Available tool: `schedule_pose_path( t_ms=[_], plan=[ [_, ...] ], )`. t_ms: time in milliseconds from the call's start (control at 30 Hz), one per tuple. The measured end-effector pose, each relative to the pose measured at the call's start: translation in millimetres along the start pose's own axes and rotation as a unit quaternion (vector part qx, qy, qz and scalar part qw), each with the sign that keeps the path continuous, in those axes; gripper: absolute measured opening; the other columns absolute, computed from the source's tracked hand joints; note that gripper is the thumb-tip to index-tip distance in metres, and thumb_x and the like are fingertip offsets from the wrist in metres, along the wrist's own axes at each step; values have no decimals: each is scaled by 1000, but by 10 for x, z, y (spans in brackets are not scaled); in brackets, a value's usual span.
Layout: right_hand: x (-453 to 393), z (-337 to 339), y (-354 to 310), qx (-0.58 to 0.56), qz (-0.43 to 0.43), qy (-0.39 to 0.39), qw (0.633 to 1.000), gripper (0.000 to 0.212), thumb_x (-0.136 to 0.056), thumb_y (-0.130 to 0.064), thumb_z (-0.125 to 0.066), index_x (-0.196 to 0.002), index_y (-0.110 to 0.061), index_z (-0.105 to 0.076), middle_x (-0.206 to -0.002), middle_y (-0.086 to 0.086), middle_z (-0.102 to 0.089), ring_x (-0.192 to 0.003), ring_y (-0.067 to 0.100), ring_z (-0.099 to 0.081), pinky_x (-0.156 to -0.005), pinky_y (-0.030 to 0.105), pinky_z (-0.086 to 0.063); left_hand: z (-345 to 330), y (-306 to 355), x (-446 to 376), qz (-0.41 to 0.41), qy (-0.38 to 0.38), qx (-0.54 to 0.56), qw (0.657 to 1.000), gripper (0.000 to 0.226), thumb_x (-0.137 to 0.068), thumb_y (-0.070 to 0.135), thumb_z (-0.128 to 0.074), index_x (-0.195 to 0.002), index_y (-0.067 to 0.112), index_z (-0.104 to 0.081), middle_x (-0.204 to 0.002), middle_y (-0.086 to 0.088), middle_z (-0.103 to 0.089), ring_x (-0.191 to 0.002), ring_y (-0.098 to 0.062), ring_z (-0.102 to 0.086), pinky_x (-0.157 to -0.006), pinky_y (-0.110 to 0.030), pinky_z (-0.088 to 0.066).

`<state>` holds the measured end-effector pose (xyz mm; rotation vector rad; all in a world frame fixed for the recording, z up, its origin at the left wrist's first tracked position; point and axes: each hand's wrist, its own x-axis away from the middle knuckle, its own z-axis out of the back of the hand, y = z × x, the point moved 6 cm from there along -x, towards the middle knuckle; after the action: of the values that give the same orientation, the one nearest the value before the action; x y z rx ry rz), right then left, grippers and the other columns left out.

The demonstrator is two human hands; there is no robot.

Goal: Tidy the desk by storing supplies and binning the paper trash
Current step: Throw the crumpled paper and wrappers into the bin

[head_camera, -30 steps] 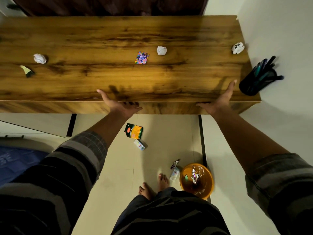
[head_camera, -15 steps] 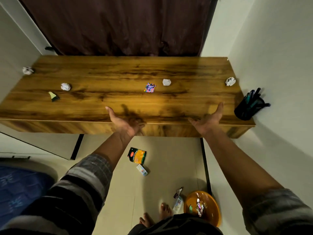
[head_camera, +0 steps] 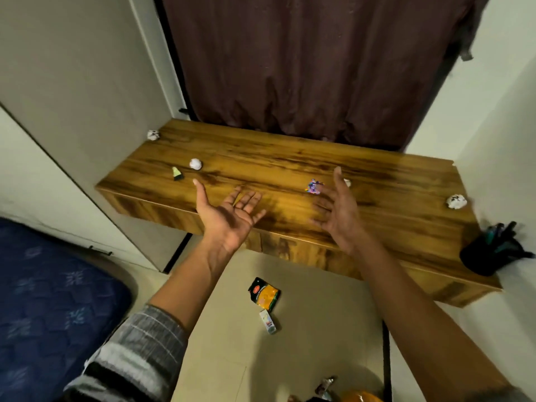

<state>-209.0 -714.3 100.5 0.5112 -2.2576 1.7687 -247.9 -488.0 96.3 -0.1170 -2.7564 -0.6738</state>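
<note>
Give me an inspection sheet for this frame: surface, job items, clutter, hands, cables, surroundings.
Surface: wooden desk, bare grain between items.
Job's things: four crumpled paper balls on the desk, one by the right edge; pen holder at the right end.
Clutter: colourful wrapper and green-tipped scrap on the desk; snack packet and small carton on the floor.
Hands: left hand and right hand open, holding nothing.
Cables: nothing seen.
Surroundings: dark curtain behind, blue mattress at left.

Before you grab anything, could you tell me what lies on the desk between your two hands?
Head view: only bare desk wood between left hand and right hand.
</note>
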Motion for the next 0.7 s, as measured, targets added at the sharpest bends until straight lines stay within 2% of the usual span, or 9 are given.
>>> schedule_pose_path(
  t_ms=[133, 233, 333, 400, 467, 533, 567, 633, 700],
  plan=[
    [25, -750, 28, 89, 4, -53, 995, 78, -90, -78, -41, -140, -21, -58, -146, 6, -54, -130, 25, -53, -105, 52, -48, 260, 535, 301, -56, 54, 10, 997, 112, -77, 86, -52, -159, 12, -31, -155, -29, -42, -142, -44, -45, -122, -65, -21],
    [76, -1299, 83, 161, 37, -82, 983, 74, -94, -74, -37, -141, -21, -58, -148, 4, -52, -132, 26, -51, -104, 50, -48, 515, 1075, 568, -110, 100, -5, 989, 102, -82, 81, -52, -156, 13, -35, -147, -27, -50, -133, -43, -55, -119, -61, -32],
    [120, -1791, 136, 217, 92, -108, 966, 65, -96, -69, -40, -136, -23, -62, -144, -1, -57, -128, 21, -54, -94, 42, -53, 796, 1574, 803, -146, 145, -4, 979, 88, -87, 74, -54, -149, 13, -42, -140, -25, -57, -125, -42, -62, -113, -58, -42],
    [140, -2132, 181, 230, 109, -126, 959, 58, -98, -63, -43, -136, -23, -61, -141, -3, -58, -127, 19, -54, -95, 42, -52, 999, 1878, 921, -156, 168, 2, 973, 81, -89, 70, -55, -144, 13, -47, -137, -25, -60, -123, -42, -64, -112, -56, -45],
    [120, -2432, 234, 244, 126, -140, 951, 49, -98, -61, -45, -129, -28, -64, -130, -12, -62, -119, 13, -57, -99, 43, -52, 1165, 2144, 1005, -176, 197, -8, 965, 73, -90, 68, -55, -136, 12, -54, -136, -25, -63, -123, -42, -65, -112, -54, -45],
    [76, -2717, 320, 272, 145, -139, 941, 47, -97, -63, -46, -122, -30, -68, -109, -25, -59, -107, 5, -58, -100, 43, -52, 1326, 2441, 1082, -211, 244, -74, 944, 58, -93, 63, -55, -124, 15, -64, -134, -20, -67, -123, -38, -66, -109, -50, -49],
    [66, -2850, 370, 281, 145, -134, 939, 50, -94, -67, -46, -119, -31, -70, -103, -26, -57, -102, 6, -58, -99, 44, -53, 1394, 2606, 1123, -234, 266, -121, 927, 49, -95, 59, -55, -119, 18, -67, -130, -16, -70, -121, -35, -68, -107, -48, -50],
    [31, -3133, 500, 307, 138, -136, 932, 44, -92, -71, -45, -106, -37, -70, -100, -17, -61, -98, 12, -61, -91, 42, -56, 1513, 2957, 1168, -281, 282, -202, 895, 33, -98, 51, -56, -115, 25, -68, -122, -9, -73, -118, -29, -69, -107, -47, -50],
    [3, -3463, 636, 320, 139, -148, 925, 30, -95, -63, -46, -100, -41, -66, -99, -11, -64, -96, 8, -63, -77, 27, -55, 1642, 3294, 1180, -306, 278, -242, 878, 23, -100, 44, -59, -115, 28, -65, -122, -8, -73, -116, -27, -70, -107, -48, -50]
  ],
)
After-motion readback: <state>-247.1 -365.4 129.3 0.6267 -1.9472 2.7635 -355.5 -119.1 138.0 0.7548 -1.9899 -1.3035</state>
